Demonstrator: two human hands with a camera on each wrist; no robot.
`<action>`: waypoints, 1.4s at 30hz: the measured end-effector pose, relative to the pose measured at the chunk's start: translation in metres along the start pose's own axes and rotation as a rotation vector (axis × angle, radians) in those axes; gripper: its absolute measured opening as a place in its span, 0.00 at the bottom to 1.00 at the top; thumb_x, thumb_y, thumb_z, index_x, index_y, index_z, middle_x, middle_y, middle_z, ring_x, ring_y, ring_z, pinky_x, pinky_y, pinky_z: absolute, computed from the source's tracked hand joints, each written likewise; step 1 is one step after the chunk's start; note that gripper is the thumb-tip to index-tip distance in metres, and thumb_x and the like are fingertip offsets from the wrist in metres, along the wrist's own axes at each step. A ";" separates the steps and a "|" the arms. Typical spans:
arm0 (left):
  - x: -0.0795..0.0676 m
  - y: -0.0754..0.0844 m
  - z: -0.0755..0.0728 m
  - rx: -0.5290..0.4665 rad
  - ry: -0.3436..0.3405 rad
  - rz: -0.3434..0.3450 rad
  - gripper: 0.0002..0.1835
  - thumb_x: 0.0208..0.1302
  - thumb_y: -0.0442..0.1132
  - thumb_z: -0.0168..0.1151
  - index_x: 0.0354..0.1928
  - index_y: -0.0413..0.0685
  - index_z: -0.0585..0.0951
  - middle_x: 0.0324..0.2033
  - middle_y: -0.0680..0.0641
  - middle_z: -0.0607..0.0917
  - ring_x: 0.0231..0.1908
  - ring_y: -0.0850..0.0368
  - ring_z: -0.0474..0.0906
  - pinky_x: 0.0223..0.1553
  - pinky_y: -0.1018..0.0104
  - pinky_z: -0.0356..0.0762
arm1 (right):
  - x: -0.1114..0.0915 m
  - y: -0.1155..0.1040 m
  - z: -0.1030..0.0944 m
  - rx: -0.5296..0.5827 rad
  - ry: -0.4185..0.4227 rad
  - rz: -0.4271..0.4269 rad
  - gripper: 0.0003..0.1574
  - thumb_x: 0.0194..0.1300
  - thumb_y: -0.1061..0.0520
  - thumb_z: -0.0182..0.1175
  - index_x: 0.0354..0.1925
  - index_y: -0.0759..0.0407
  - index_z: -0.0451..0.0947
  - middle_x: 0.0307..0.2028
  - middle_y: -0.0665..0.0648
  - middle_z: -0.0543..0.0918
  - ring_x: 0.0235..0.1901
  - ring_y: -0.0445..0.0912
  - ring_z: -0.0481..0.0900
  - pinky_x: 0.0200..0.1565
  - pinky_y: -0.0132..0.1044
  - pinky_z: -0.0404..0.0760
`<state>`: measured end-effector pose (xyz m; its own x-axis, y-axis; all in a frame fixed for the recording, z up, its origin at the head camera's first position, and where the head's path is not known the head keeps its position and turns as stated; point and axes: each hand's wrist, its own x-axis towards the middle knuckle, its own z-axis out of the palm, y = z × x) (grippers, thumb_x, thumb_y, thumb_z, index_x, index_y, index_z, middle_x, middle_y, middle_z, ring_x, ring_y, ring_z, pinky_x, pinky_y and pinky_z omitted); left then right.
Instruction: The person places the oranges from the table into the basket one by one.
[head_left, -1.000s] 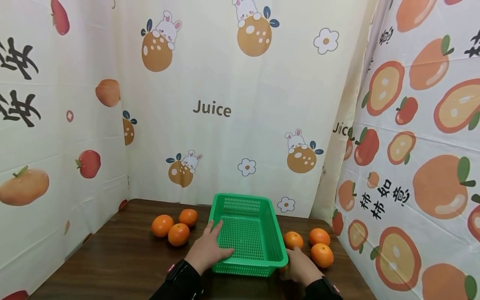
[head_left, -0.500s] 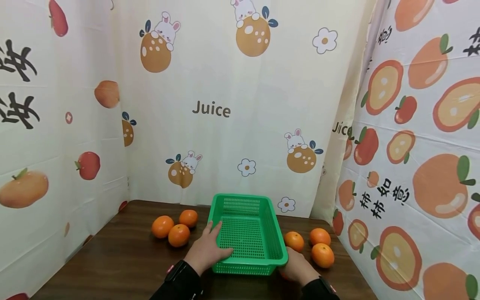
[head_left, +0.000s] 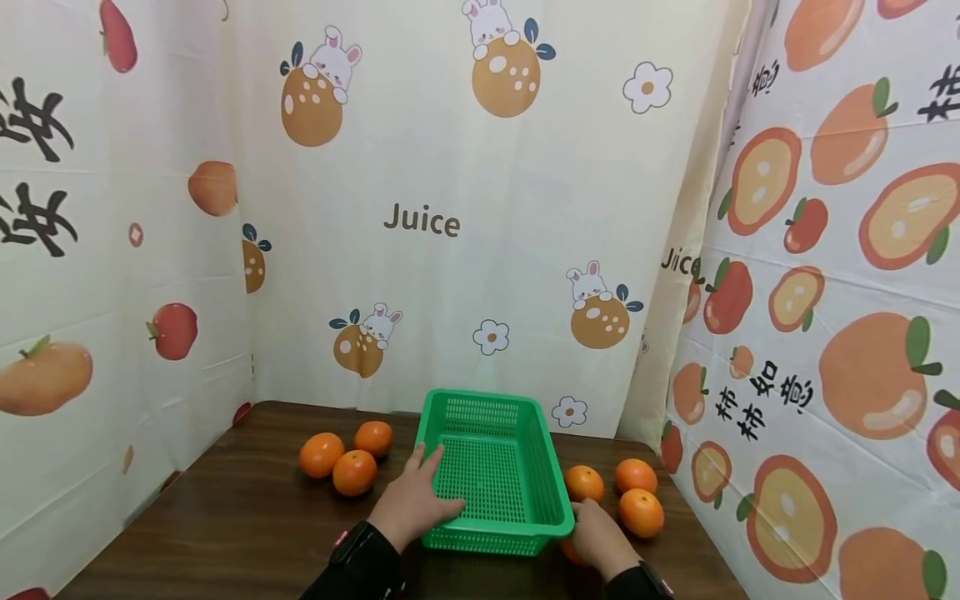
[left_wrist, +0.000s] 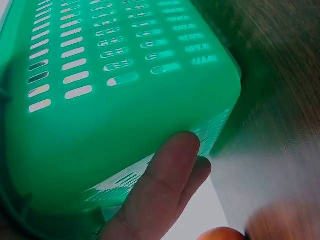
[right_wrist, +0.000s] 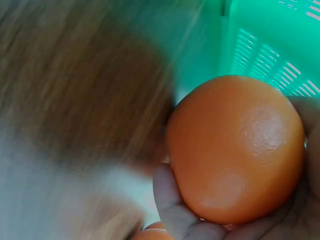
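Note:
The green plastic basket (head_left: 517, 475), with slotted walls, stands in the middle of the table. My left hand (head_left: 412, 504) holds its near-left corner. The thumb lies over the rim, and in the left wrist view two straight fingers (left_wrist: 167, 172) rest along the outside wall. Beside the near-right corner, my right hand (head_left: 602, 537) holds an orange (right_wrist: 237, 150) with its fingers curled round it. In the head view the hand hides most of this orange. The inside of the basket shows only its bare slotted floor.
To the left of the basket sit three oranges (head_left: 354, 472) in a cluster. Three more oranges (head_left: 641, 512) lie to the right, just beyond my right hand. Printed curtains (head_left: 450, 292) close off the back and sides of the dark wooden table (head_left: 225, 508).
My right hand has turned and shifted slightly beside the basket's near-right corner, with the orange under it. The left hand and basket have stayed put.

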<state>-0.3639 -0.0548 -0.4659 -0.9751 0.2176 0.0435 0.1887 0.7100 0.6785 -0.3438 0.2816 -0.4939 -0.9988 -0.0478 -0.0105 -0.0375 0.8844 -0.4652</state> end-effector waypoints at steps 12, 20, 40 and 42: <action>0.000 0.002 -0.001 0.010 0.003 -0.005 0.55 0.57 0.64 0.76 0.84 0.59 0.63 0.85 0.37 0.54 0.47 0.41 0.85 0.44 0.41 0.83 | -0.006 0.005 0.001 -0.059 0.089 0.003 0.18 0.63 0.51 0.73 0.52 0.46 0.88 0.50 0.60 0.88 0.53 0.62 0.84 0.58 0.67 0.79; 0.000 0.002 0.002 0.025 -0.002 -0.012 0.55 0.57 0.66 0.75 0.83 0.58 0.64 0.84 0.37 0.54 0.52 0.35 0.84 0.49 0.36 0.82 | -0.014 0.003 0.000 -0.165 0.144 0.053 0.23 0.56 0.55 0.75 0.52 0.50 0.89 0.49 0.65 0.81 0.41 0.59 0.81 0.48 0.60 0.82; -0.001 0.003 0.000 0.031 0.011 -0.016 0.55 0.57 0.66 0.75 0.83 0.57 0.64 0.85 0.38 0.55 0.53 0.37 0.85 0.49 0.39 0.83 | -0.018 0.014 -0.004 -0.145 0.049 -0.007 0.30 0.51 0.56 0.81 0.53 0.57 0.86 0.46 0.65 0.81 0.37 0.51 0.77 0.45 0.53 0.82; -0.001 0.003 0.000 0.030 0.010 -0.017 0.55 0.57 0.66 0.75 0.83 0.57 0.64 0.84 0.37 0.54 0.53 0.37 0.84 0.49 0.39 0.83 | -0.018 0.014 -0.003 -0.145 0.053 0.002 0.29 0.52 0.56 0.80 0.53 0.57 0.86 0.46 0.66 0.82 0.37 0.51 0.77 0.45 0.53 0.82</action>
<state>-0.3619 -0.0527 -0.4642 -0.9792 0.1992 0.0395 0.1757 0.7334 0.6567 -0.3263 0.2960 -0.4970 -0.9990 -0.0249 0.0374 -0.0359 0.9425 -0.3322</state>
